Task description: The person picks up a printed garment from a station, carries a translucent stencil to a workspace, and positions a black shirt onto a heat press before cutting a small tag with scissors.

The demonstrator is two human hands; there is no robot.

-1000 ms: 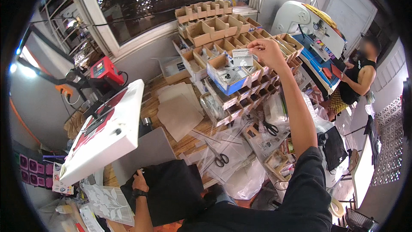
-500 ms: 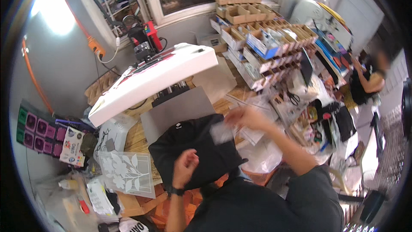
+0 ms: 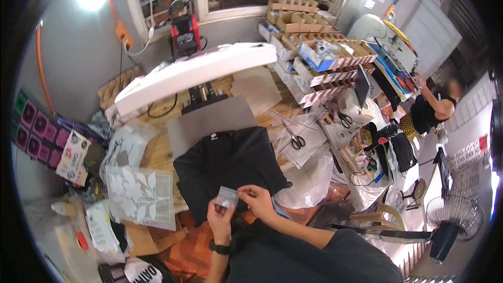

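A small see-through film with white marks on it is held up over a black garment, probably a shirt. My left hand, with a dark watch on its wrist, is closed on the film's lower edge. The fingers of my right hand are pinched at its right corner. Beneath them, the black garment lies over the near part of a grey flat plate, with a small white mark near its neck.
The white upper plate of a press hangs beyond the grey plate. Scissors lie on sheets to the right. A floral stencil sheet sits at left. Stacked cardboard trays stand at the back. Another person is at far right.
My right hand has come back from over the garment's right side, bringing the film to my left hand. My left hand, formerly empty, now grips it. The view has shifted slightly.
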